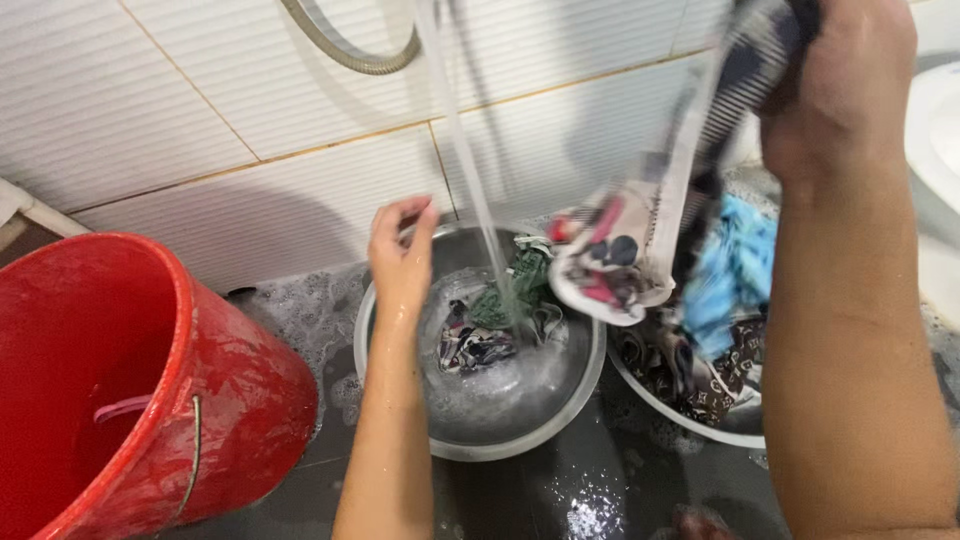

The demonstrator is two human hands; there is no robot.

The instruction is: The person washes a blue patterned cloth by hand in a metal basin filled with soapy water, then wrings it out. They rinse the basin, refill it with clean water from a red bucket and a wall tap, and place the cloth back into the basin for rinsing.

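My right hand (838, 85) is raised at the upper right, gripping a wet patterned cloth (640, 235) that hangs down from it, white with red and dark prints. My left hand (400, 255) hovers with fingers apart over the left rim of a metal basin (590, 375). A stream of water (470, 170) falls into the basin, which holds water and several soaked clothes (500, 320). To the right, a second basin (690, 420) is piled with wet laundry, including a blue piece (735, 270) and a brown patterned one.
A large red bucket (230, 390) with a wire handle stands at the left. White ribbed wall tiles (200, 120) rise behind the basins, with a metal hose (345, 45) looped at the top. The dark floor (560, 490) is wet and soapy.
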